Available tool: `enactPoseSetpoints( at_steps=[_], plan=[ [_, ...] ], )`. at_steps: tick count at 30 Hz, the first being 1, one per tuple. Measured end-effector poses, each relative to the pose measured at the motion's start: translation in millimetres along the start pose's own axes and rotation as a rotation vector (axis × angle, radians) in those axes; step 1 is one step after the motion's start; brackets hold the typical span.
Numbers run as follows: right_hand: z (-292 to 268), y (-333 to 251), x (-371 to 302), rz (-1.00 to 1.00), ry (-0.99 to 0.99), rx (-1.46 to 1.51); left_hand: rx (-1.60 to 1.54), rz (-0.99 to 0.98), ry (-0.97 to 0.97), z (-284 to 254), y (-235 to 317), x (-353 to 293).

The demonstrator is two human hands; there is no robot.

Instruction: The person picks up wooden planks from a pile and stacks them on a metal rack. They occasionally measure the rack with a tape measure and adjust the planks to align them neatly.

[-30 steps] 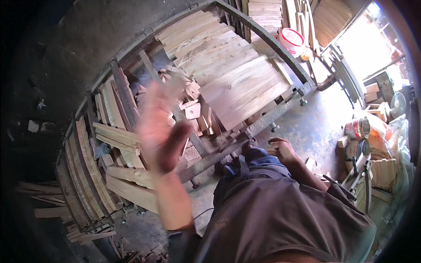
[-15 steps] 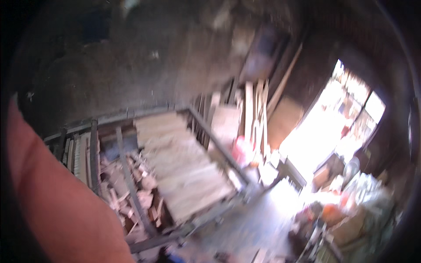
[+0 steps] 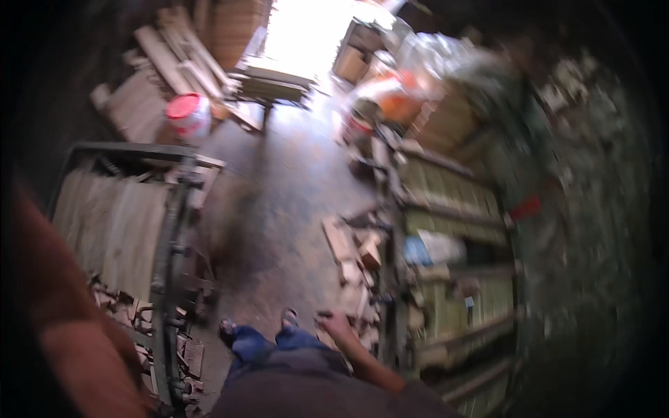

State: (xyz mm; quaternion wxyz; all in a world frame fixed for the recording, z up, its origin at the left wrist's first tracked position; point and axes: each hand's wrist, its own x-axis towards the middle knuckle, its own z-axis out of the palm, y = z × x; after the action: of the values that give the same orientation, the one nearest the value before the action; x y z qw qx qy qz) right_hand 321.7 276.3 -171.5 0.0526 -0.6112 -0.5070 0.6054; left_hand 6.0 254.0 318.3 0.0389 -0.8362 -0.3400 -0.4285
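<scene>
My right hand [image 3: 337, 327] hangs low beside my body, above wood offcuts [image 3: 350, 272] on the floor. Its fingers look curled, with a small dark thing at their tips that is too blurred to name. Along the left edge my left arm [image 3: 77, 327] rises close and large; the hand at its end is out of the picture. To the left is a dark metal frame [image 3: 171, 279] holding a panel of pale wooden boards [image 3: 115, 226], with more wood scraps below it.
A rack [image 3: 397, 279] with greenish boards stands on the right. Ahead, the floor [image 3: 279, 188] leads to a bright doorway [image 3: 306, 35]. A bucket with a red lid [image 3: 187, 115] and leaning planks [image 3: 174, 59] are at far left; plastic bags [image 3: 439, 59] pile up at far right.
My view has swung down and to the right. The board-filled frame is now at the left, the doorway at the top. My legs, right hand and the right-hand rack have come into view.
</scene>
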Motion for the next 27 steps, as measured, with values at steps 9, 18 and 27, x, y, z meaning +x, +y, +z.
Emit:
enactPoseSetpoints(
  at_steps=[9,18,27],
  plan=[
    [-59,23,-84,-0.156,0.554,0.424,-0.199,-0.777,0.136,140,-93,-111],
    [30,97,-170,0.113,1.058,0.530,-0.823,-0.343,-1.027,261,13,-186],
    [120,82,-268,0.209,1.177,0.283,-0.351,-0.087,-1.035,249,-48,-200]
  ],
)
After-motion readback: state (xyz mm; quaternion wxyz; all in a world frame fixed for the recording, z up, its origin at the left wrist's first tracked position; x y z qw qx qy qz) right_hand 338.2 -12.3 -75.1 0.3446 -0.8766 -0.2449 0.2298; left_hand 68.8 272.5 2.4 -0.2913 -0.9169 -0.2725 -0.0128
